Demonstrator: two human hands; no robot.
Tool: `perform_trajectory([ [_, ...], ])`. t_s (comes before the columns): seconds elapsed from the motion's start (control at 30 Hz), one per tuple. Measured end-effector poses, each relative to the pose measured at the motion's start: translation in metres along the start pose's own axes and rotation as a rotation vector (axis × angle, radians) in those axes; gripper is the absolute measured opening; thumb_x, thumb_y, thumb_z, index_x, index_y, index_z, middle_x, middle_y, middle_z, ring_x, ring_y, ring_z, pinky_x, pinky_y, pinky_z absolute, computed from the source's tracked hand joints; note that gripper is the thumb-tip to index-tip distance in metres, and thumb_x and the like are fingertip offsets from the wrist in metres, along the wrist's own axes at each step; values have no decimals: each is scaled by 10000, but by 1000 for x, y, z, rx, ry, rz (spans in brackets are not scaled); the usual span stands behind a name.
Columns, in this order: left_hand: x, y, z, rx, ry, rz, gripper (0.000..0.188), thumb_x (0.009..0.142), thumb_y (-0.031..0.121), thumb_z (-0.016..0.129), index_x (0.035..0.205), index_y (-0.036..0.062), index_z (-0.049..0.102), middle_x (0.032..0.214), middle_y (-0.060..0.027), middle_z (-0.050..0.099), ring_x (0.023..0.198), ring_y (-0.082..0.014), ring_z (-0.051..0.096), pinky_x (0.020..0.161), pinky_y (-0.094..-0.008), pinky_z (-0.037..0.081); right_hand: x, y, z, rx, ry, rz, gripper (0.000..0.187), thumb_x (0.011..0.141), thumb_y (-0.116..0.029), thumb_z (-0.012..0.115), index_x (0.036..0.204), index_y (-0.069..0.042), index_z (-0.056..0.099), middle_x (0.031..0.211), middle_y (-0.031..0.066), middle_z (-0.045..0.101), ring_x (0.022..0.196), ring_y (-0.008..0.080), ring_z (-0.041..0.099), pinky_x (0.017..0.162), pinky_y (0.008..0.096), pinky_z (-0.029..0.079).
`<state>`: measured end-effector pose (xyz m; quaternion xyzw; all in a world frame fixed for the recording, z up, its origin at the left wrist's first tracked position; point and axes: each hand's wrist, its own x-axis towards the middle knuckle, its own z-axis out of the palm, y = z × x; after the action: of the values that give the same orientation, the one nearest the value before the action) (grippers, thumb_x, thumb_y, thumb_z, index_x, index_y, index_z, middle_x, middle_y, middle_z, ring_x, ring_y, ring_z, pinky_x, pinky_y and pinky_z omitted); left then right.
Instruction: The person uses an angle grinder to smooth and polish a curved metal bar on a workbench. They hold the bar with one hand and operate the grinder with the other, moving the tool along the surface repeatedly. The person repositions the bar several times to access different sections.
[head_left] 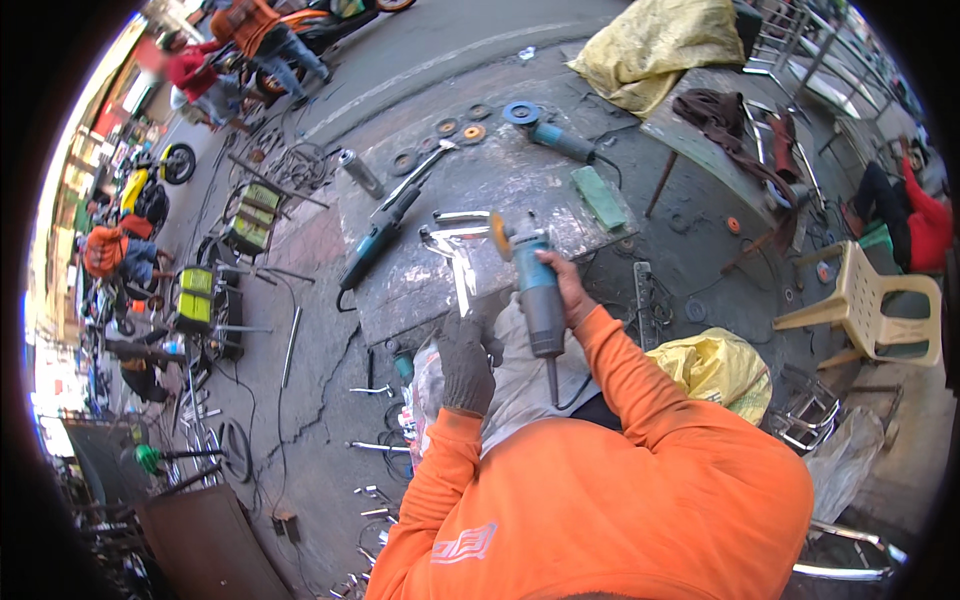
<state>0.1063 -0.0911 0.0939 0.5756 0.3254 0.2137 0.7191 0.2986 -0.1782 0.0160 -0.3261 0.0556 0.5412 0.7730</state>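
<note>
My right hand (570, 290) is wrapped round a teal and grey angle grinder (542, 312), held upright over my lap. The grinder's orange-brown disc (500, 237) is close beside a shiny branching metal tube piece (463, 275); whether they touch I cannot tell. In a dark glove, my left hand (466, 368) closes on the near end of that tube piece. Just beyond lies a short bent tube (462, 215) on the scuffed low worktable (400, 310). A long slim power tool (375, 240) lies to the left, and a second angle grinder (560, 140) at the far right.
On the table are a green block (598, 198), a grey canister (360, 173) and several discs (446, 127). A beige plastic chair (865, 300) and yellow sack (715, 370) stand right. Green-topped machines (195, 297), cables and loose tubes cover the left floor. People and motorcycles are farther off.
</note>
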Motion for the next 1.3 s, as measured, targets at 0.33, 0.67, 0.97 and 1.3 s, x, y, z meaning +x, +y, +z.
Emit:
perform_trajectory([
  [0.33,0,-12,-3,-182,73,-137,171,1002,252,562,933,97,551,744,-24,520,543,-123,518,461,-277,406,21,22,-16,185,-38,-54,582,887,-531,617,1109,6,595,826,180,683,673,321,710,645,442,615],
  [0.67,7,-21,-2,-236,100,-144,197,1011,236,540,893,80,566,698,-29,535,507,-129,518,426,-285,385,22,40,-44,125,-28,-13,584,892,-546,606,1159,-27,600,845,194,692,671,342,703,637,465,609],
  [0.97,-2,-19,-7,-305,78,-171,170,986,232,604,885,109,542,677,-14,495,490,-128,484,426,-277,361,17,43,-42,145,-59,-16,620,872,-591,614,1096,-13,608,864,163,690,691,308,704,620,440,611],
  [1.3,-4,-31,-13,-267,70,-176,196,1014,270,570,913,102,563,636,1,497,456,-111,455,397,-266,328,17,42,-43,88,-42,-51,621,884,-571,610,1134,-3,592,873,167,682,698,320,703,636,448,611],
])
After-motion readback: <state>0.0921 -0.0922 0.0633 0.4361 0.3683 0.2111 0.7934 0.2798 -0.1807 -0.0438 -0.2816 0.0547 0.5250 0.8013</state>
